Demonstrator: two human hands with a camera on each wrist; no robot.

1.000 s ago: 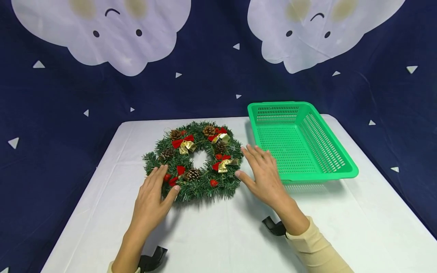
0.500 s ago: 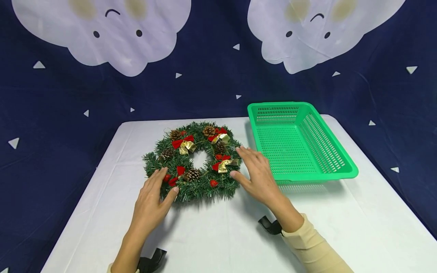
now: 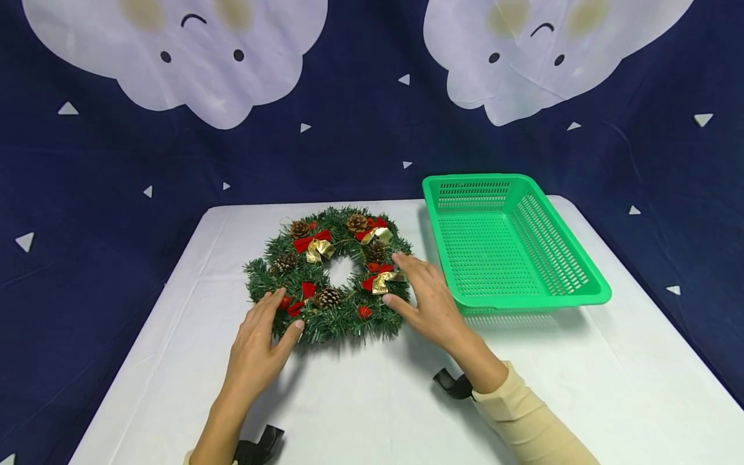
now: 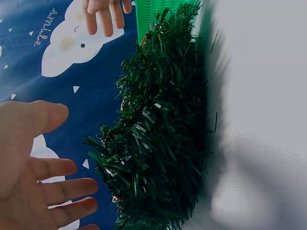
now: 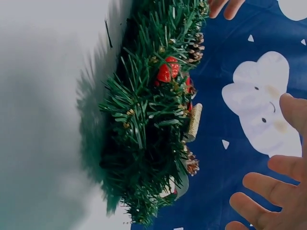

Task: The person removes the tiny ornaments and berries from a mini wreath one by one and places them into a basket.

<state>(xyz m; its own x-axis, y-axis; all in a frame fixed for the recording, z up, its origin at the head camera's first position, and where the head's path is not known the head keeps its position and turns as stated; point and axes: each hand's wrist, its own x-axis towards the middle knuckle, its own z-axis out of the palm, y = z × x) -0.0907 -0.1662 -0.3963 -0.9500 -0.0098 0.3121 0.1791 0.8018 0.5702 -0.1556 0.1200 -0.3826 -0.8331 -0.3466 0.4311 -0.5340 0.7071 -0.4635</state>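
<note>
1. Near part of bench (image 3: 372, 407): left hand (image 3: 254, 352) hovers over wreath's near-left side. Fingers straight, slightly apart, thumb spread; nothing held. Left wrist view shows a gap to the greenery.
2. Right hand (image 3: 433, 310) hovers over wreath's right side. Fingers extended, thumb apart, no hold; right wrist view shows it clear of the wreath.
3. Wreath (image 3: 359, 295) lies flat, bows and pinecones up, left of centre, towards bench's far edge. Judgement: work barely begun. Done: both hands in position. Left: grip and lift, neither yet made.
4. Green basket (image 3: 488, 248) sits by bench's far-right corner, just beside wreath, neither hand holding it. Wreath outside it.
</note>
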